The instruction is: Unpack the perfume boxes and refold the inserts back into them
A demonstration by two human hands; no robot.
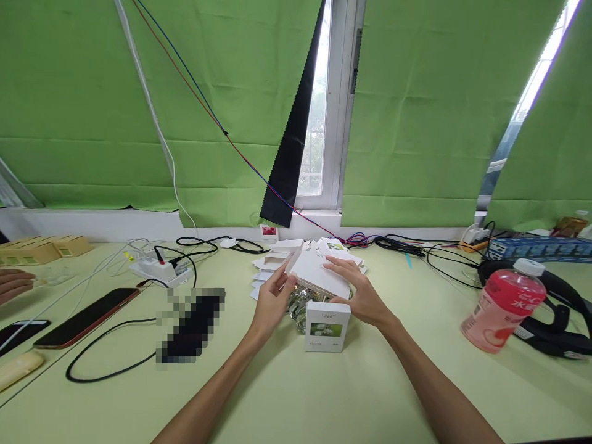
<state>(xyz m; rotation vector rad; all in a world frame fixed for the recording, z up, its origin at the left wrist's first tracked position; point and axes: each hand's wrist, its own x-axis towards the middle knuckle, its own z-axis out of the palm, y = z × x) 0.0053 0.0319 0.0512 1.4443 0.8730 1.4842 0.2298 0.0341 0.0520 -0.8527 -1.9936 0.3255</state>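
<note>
Both hands are on a white flat carton [318, 269] at the middle of the table. My left hand [274, 297] grips its left end, thumb on the near edge. At the right side, my right hand [359, 291] has its fingers over the top and its thumb at the lower edge. Beneath the carton lies a pile of shiny silvery pieces [298, 303], partly covered, whose kind I cannot make out. A small white box [326, 330] with a flower picture stands upright just in front. More white flat cartons [264, 274] are stacked behind my hands.
On the left are phones [87, 317], a power strip [161, 268], cables, yellow boxes [44, 248] and another person's hand [13, 285]. To the right, a pink drink bottle [503, 308] stands before a black strap [555, 333]. Black cables [400, 245] run along the back.
</note>
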